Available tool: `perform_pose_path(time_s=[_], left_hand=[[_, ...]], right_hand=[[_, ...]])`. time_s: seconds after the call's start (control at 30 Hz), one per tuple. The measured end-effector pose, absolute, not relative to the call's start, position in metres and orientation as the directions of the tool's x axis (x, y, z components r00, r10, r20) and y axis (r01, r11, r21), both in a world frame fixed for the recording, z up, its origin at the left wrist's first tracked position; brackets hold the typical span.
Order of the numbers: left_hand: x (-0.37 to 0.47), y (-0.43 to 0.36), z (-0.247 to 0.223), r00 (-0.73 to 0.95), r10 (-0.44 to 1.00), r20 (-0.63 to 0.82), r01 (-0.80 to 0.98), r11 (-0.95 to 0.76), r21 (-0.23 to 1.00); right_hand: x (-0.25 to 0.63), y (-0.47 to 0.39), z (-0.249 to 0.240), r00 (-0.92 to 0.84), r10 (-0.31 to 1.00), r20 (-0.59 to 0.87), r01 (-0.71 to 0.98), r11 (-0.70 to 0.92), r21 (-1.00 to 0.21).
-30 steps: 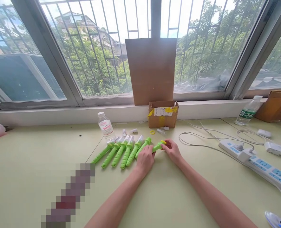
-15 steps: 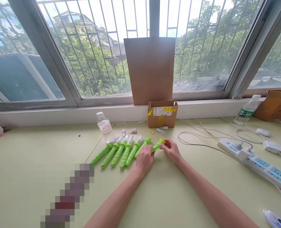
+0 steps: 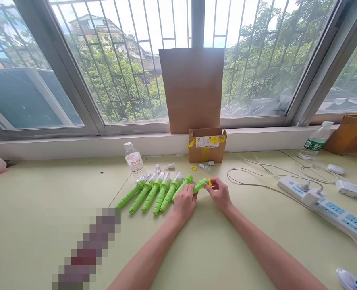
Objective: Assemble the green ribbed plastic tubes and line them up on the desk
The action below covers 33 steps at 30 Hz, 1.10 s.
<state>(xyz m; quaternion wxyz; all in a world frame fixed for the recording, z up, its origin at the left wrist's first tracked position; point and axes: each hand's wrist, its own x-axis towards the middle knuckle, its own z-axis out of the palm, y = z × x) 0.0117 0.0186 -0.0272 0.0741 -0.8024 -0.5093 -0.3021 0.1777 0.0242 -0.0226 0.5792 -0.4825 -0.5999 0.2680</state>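
The held green handle (image 3: 200, 185) makes the clock's centre: the left hand (image 3: 185, 200) curls round its lower part, and its collar end points to 2 o'clock, where the right hand (image 3: 221, 195) pinches a yellow ring (image 3: 210, 183) between thumb and forefinger. Whether the ring goes round the collar or only leans on it, the fingers hide, and that looks the main risk: pressed at a slant, it could catch on 1 side and spring off. A slack left grip could let the handle twist under that push. At 9 o'clock a bare-ended handle (image 3: 183, 185) lies just beside the left knuckles, with 5 clear-tipped wands (image 3: 150, 197) beyond; a sideways bump might roll them toward the water bottle (image 3: 135, 163), between 9 and 10 o'clock. A spare ring (image 3: 193, 168) at 11 and a clear tube piece (image 3: 204, 167) at 12 lie near enough on the counter (image 3: 60, 173) for stray fingers to sweep them off.
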Motion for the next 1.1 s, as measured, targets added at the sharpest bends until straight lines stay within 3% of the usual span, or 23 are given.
perform_pose_path(time_s=[0.5,0.87,1.1], left_hand=[[0.0132,0.0180,-0.0265,0.311,0.776,0.548,0.867,-0.468,0.171],[0.0124,0.0159,-0.0236,0.347,0.777,0.525,0.871,-0.475,0.127],[0.0094,0.0181,-0.0218,0.335,0.779,0.531,0.873,-0.468,0.135]], right_hand=[[0.1794,0.0208,-0.0195,0.123,0.877,0.465,0.266,0.422,-0.866],[0.1814,0.0221,-0.0218,0.139,0.904,0.403,0.197,0.374,-0.906],[0.1832,0.0266,-0.0246,0.080,0.952,0.294,0.052,0.291,-0.955]])
